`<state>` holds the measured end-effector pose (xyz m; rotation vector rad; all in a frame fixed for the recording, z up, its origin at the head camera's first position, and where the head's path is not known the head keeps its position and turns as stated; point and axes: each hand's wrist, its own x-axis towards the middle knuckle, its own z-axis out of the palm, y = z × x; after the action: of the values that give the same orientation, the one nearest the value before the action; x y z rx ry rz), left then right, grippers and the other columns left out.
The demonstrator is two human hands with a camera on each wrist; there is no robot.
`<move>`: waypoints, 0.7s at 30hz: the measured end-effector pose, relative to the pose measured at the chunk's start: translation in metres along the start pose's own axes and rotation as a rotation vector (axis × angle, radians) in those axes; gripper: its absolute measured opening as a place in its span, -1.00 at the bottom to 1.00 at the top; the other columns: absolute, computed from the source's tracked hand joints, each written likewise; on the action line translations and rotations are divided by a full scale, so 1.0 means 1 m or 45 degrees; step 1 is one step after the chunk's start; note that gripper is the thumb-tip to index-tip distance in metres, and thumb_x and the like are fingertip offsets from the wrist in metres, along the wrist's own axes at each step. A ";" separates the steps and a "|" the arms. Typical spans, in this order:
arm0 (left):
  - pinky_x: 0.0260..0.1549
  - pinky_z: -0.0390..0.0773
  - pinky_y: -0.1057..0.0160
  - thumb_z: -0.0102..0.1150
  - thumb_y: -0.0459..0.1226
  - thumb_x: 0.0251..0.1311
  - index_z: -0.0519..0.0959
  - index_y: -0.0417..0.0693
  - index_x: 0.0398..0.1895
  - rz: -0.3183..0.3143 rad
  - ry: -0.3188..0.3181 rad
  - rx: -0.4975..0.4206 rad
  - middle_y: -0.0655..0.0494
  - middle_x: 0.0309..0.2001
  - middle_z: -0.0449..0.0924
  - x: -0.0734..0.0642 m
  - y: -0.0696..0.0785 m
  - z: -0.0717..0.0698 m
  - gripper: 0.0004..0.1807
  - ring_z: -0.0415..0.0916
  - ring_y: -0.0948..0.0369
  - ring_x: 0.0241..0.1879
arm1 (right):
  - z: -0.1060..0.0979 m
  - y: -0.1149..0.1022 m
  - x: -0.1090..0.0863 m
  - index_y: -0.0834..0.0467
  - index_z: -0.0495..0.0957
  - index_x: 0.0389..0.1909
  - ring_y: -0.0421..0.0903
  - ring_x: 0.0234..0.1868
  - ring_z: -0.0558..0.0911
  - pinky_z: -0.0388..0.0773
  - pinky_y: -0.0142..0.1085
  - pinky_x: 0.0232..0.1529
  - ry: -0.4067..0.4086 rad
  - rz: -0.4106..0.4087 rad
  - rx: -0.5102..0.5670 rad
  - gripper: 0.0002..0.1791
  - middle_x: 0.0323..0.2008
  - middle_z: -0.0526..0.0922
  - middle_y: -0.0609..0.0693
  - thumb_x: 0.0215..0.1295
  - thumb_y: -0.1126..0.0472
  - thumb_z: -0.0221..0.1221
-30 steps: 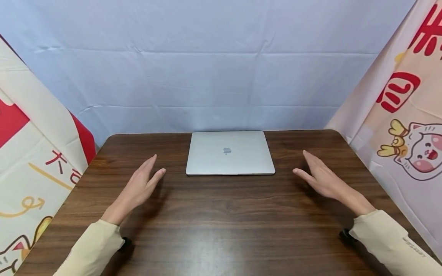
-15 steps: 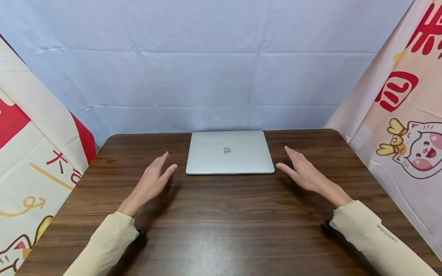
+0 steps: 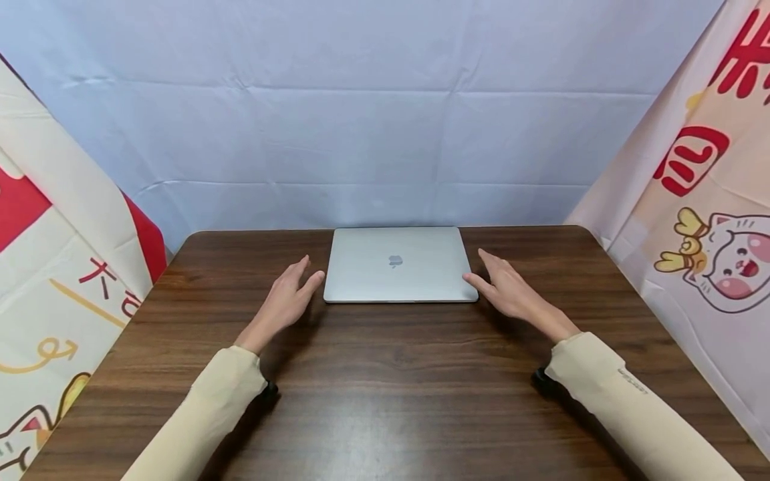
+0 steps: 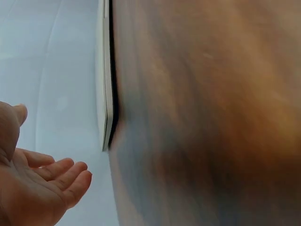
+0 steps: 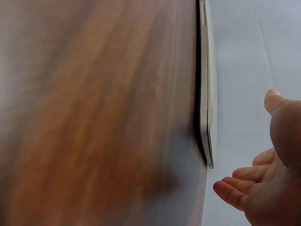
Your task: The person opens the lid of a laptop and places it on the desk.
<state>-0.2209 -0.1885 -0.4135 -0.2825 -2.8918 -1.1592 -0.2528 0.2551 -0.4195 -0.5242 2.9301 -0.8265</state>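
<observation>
Laptop (image 3: 403, 280): we see it lid down, flat at the far edge of the table (image 3: 385, 364) | Left hand (image 3: 286, 295): our fingers loosely extended, just beside its left side | Right hand (image 3: 512, 290): fingers likewise extended near its right side, thumb overlapping it in the head view

"What's worn on the person's arms?"

"A long left sleeve (image 3: 204, 411) of pale cream cloth and a matching right sleeve (image 3: 652, 427), loosely cut, with soft creases by the left cuff (image 3: 239, 364) and right cuff (image 3: 577, 357)."

"Any markings?"

"A short line of small grey lettering (image 3: 633, 381) on the right sleeve, too small to read."

"And at the wrists?"

"A small black left wrist piece (image 3: 269, 389) and a similar black right wrist piece (image 3: 543, 382) peek out beneath the cloth, their details unclear."

"The hands?"

"Left hand (image 3: 285, 295) and right hand (image 3: 507, 288) are bare."
</observation>
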 end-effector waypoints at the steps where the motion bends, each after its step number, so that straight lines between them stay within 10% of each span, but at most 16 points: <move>1: 0.43 0.11 -0.24 -0.23 0.19 0.59 -0.02 -0.21 0.66 0.000 0.006 -0.006 -0.23 0.58 0.09 0.003 0.000 0.001 -0.14 0.04 -0.17 0.55 | 0.001 -0.001 0.003 0.39 -0.14 0.62 0.38 0.58 -0.05 -0.12 0.26 0.50 0.001 0.000 0.004 -0.04 0.57 -0.02 0.44 0.60 -0.26 -0.08; 21: 0.38 0.28 -0.15 -0.23 0.15 0.60 0.01 -0.23 0.65 -0.087 0.033 -0.133 -0.25 0.54 0.19 0.038 0.001 0.012 -0.18 0.26 -0.14 0.46 | 0.011 0.002 0.041 0.41 -0.13 0.61 0.41 0.58 -0.11 -0.15 0.27 0.50 -0.004 0.094 0.052 -0.03 0.58 -0.05 0.44 0.61 -0.30 -0.17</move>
<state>-0.2574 -0.1733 -0.4184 -0.1697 -2.8445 -1.3162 -0.2907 0.2371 -0.4281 -0.4117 2.9028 -0.8741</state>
